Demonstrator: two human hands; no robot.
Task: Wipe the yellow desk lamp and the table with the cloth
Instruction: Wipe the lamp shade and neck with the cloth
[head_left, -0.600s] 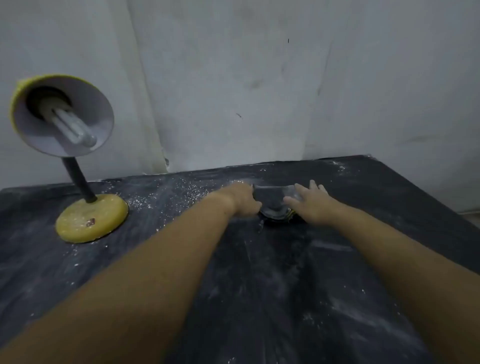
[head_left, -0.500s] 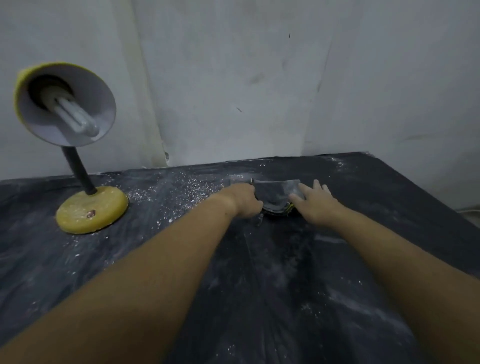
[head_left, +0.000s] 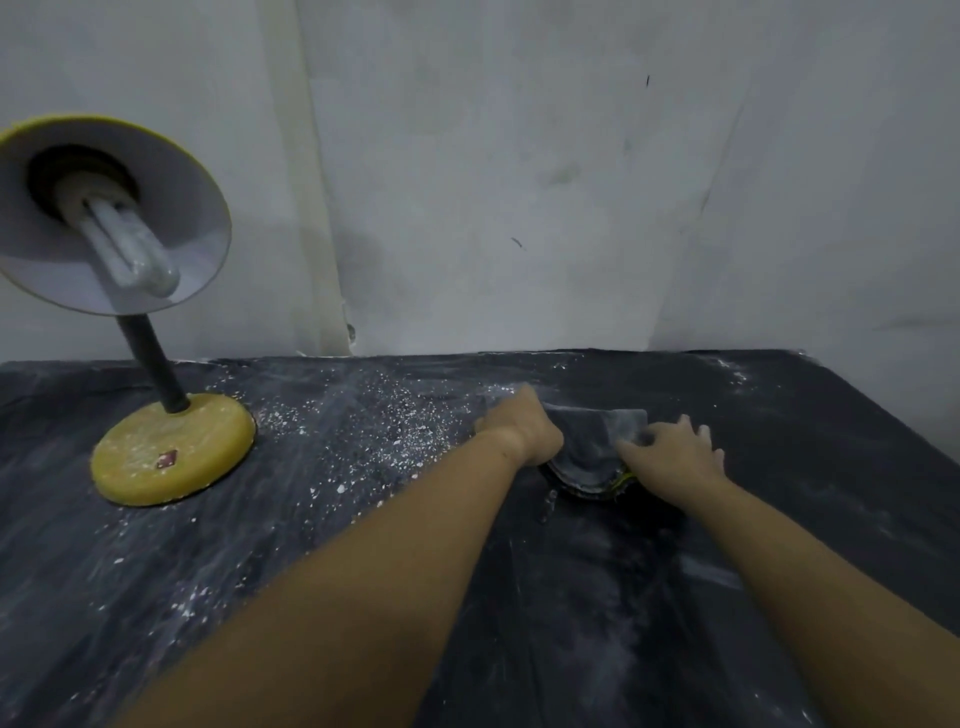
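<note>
A yellow desk lamp (head_left: 171, 449) stands at the left on a round yellow base, with a black neck and a shade tilted toward me showing a white bulb. A dark grey folded cloth (head_left: 592, 441) lies on the black table (head_left: 363, 519) at the middle right. My left hand (head_left: 524, 426) grips the cloth's left edge with closed fingers. My right hand (head_left: 670, 457) presses on its right side with fingers curled over the edge. Part of the cloth is hidden under both hands.
White dust and crumbs (head_left: 374, 431) are scattered over the table between the lamp base and the cloth, with pale smears nearer to me. A grey-white wall (head_left: 519, 182) rises right behind the table. The table's right edge (head_left: 883, 415) runs diagonally.
Both hands stay on the cloth and have gathered it a little. My head has moved closer and left, so the lamp looks larger.
</note>
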